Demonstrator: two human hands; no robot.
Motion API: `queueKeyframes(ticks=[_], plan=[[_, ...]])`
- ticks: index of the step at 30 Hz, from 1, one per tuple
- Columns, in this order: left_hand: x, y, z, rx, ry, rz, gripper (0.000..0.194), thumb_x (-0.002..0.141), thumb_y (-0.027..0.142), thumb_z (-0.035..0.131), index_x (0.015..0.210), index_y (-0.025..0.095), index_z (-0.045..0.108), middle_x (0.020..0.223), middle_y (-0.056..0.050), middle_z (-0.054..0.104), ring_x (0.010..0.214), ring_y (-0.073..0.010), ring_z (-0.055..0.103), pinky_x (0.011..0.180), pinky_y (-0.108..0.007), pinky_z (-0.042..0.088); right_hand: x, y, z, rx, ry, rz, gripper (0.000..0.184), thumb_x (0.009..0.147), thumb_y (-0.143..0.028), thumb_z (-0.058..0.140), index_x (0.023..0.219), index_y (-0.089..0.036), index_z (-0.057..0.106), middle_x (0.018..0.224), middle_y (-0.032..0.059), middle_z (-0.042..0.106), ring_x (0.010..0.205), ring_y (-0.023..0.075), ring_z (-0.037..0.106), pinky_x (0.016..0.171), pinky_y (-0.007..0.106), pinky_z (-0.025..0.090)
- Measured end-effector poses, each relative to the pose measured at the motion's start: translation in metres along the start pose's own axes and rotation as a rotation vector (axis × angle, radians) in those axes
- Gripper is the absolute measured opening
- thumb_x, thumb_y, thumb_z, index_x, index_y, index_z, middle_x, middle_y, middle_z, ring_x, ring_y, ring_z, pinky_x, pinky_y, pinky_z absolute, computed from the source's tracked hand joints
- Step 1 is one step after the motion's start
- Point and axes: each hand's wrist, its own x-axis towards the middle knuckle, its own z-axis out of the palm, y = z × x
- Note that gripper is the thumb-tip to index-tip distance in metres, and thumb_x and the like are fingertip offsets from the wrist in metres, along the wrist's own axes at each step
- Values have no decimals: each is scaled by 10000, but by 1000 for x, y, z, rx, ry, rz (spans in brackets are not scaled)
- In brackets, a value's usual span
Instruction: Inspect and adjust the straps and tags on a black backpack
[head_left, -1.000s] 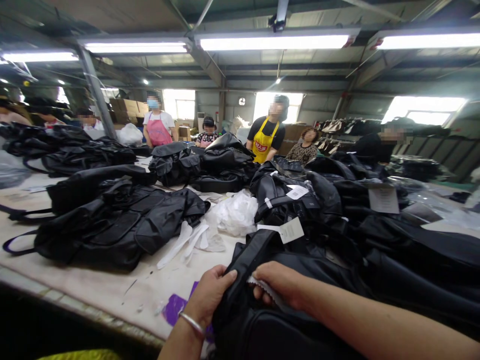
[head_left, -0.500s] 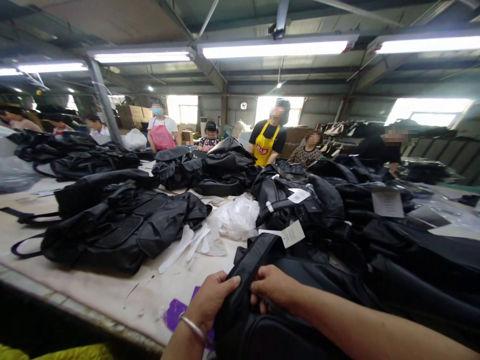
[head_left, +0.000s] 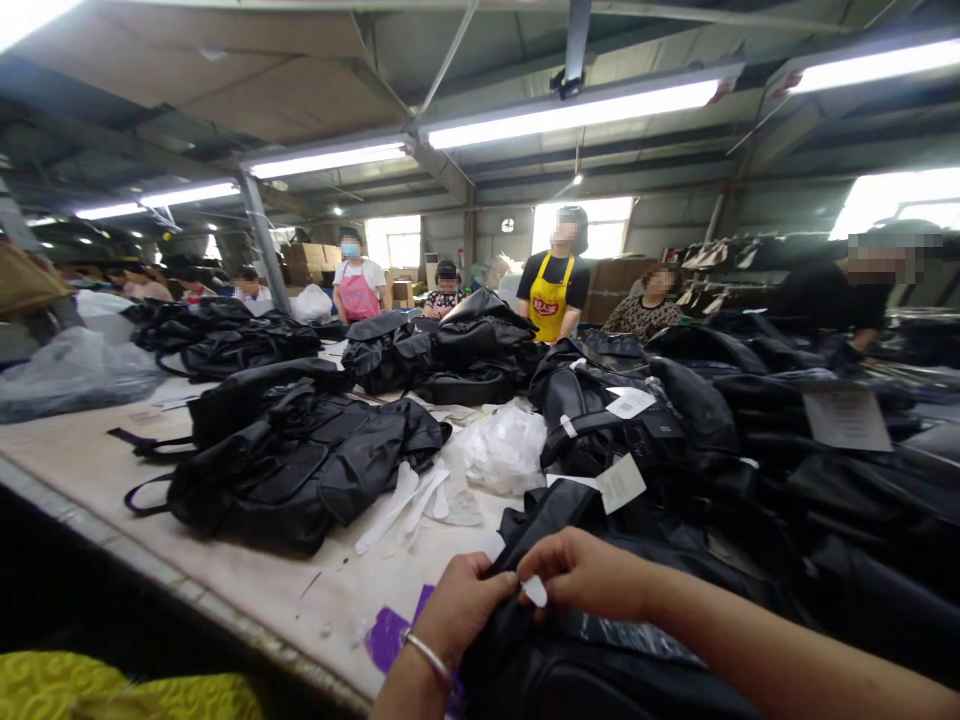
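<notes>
A black backpack (head_left: 592, 685) lies at the table's front edge, right below me. My left hand (head_left: 466, 608), with a bangle at the wrist, is closed on the backpack's wide black strap (head_left: 559, 510). Close beside its thumb, my right hand (head_left: 589, 575) is closed in a pinch at the strap. The rounded end of a small white strip (head_left: 535, 591) sticks out from under the right fingers; the rest of it is hidden. Just beyond the hands, a cream tag (head_left: 621, 484) rests on the bags. Purple pieces (head_left: 388, 638) lie to the left of my left wrist.
Black backpacks (head_left: 300, 470) lie on the left, with more piled at the right (head_left: 862, 520). Loose white strips (head_left: 405, 505) and crumpled white plastic (head_left: 504, 447) lie between them. Across the table stands a person in a yellow apron (head_left: 550, 298); several others are around.
The view has swung left. A white strip now shows at my right fingers, which have come closer to my left thumb. My left hand keeps its hold on the strap.
</notes>
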Motion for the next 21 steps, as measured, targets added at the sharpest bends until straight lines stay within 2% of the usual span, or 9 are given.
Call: queueKeyframes(ticks=[2, 5, 7, 11, 15, 21], plan=[[-1, 2, 0, 21, -16, 27, 295, 702, 398, 736, 803, 121, 737, 632, -21, 680, 580, -165, 584, 524, -244, 379, 9, -2, -1, -162, 97, -35, 171, 698, -158, 533, 725, -150, 702, 646, 5, 669, 545, 123, 581, 527, 222, 409], [-3, 4, 2, 3, -56, 76, 377, 692, 455, 759, 845, 111, 751, 693, -31, 702, 655, -180, 605, 579, -245, 406, 21, -2, -1, -367, 200, -122, 158, 730, -174, 621, 576, -153, 651, 545, -25, 573, 535, 98, 486, 521, 216, 345], [-4, 6, 3, -17, -73, 90, 409, 689, 488, 759, 842, 109, 752, 715, -36, 710, 694, -193, 615, 605, -246, 422, 27, -1, 1, -399, 261, -116, 119, 709, -143, 665, 591, -151, 668, 544, -32, 557, 558, 96, 479, 523, 212, 329], [-8, 9, 5, 6, -61, 122, 422, 700, 529, 737, 794, 118, 751, 679, -25, 696, 736, -216, 621, 643, -253, 440, 34, -2, 8, -322, 357, 29, 106, 723, -99, 616, 759, -135, 709, 525, -37, 557, 458, 92, 464, 452, 212, 331], [-13, 16, 6, 83, -60, 175, 383, 725, 498, 713, 781, 123, 764, 664, -20, 688, 789, -243, 628, 707, -272, 457, 35, -8, 12, -257, 378, 130, 405, 639, -23, 586, 1013, -133, 696, 464, -72, 529, 381, 100, 460, 397, 204, 331], [-18, 25, 6, 110, -76, 236, 343, 742, 454, 694, 847, 141, 786, 749, -19, 724, 849, -256, 631, 752, -274, 461, 35, -12, 9, -119, 289, 174, 298, 620, -44, 547, 836, -156, 720, 464, -53, 549, 316, 85, 406, 325, 199, 272]])
